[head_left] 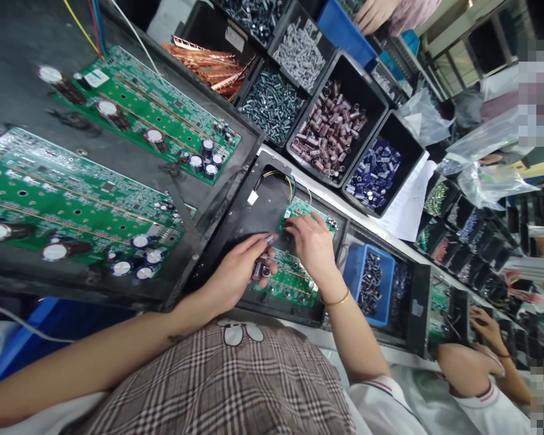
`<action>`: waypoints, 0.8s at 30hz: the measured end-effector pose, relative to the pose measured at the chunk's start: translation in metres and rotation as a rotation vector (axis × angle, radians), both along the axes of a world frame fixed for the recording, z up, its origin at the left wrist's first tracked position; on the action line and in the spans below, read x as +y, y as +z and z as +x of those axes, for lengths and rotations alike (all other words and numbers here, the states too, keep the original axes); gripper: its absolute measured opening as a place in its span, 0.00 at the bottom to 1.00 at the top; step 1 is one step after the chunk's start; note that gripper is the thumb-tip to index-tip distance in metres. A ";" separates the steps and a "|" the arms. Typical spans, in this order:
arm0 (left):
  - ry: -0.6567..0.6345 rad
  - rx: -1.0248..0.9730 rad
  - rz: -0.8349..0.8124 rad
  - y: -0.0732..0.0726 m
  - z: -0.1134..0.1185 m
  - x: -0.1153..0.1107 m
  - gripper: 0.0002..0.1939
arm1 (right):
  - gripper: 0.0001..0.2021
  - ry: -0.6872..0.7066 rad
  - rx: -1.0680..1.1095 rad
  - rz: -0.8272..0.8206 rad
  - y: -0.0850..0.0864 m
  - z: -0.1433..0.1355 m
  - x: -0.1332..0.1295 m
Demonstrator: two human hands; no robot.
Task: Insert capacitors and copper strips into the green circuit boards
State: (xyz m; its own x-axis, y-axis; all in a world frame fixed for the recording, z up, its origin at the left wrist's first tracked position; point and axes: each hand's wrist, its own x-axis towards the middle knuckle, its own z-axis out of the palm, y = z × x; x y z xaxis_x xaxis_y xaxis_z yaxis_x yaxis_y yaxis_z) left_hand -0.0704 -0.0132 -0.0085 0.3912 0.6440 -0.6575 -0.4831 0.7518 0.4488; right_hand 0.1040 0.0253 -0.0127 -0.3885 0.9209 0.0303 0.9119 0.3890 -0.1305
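Observation:
My left hand (236, 269) is closed around several brown electrolytic capacitors (259, 269), one of them near the thumb tip. It hovers at the left edge of a green circuit board (278, 289) lying in a black tray (242, 223). Above a second green circuit board (321, 212) in the same tray, my right hand (314, 244) is closed in a pinch. A small dark brown part, apparently a capacitor (287, 225), shows at its fingertips; the fingers partly hide it. Coloured wires (292, 184) with a white connector (252, 197) run from the upper board.
Bins of brown capacitors (330, 124), blue capacitors (375, 172) and copper strips (208, 63) stand behind the tray. Populated boards (136, 99) lie in a tray at left. A blue box (392, 272) sits at right. Co-workers' hands (485, 326) show at right and top.

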 end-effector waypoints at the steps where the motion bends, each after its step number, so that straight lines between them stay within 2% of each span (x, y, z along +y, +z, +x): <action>1: 0.001 0.004 -0.008 0.000 0.000 0.000 0.13 | 0.10 0.007 -0.013 0.015 -0.001 0.000 0.000; 8: 0.040 0.012 -0.017 -0.007 0.000 0.000 0.12 | 0.13 0.172 -0.109 0.112 -0.006 0.004 -0.004; 16: 0.062 0.073 0.017 -0.006 -0.001 -0.002 0.11 | 0.12 0.058 -0.013 0.081 -0.012 0.010 -0.004; 24: 0.043 0.074 0.025 -0.004 0.000 -0.003 0.12 | 0.13 0.148 -0.130 0.023 -0.001 0.006 0.002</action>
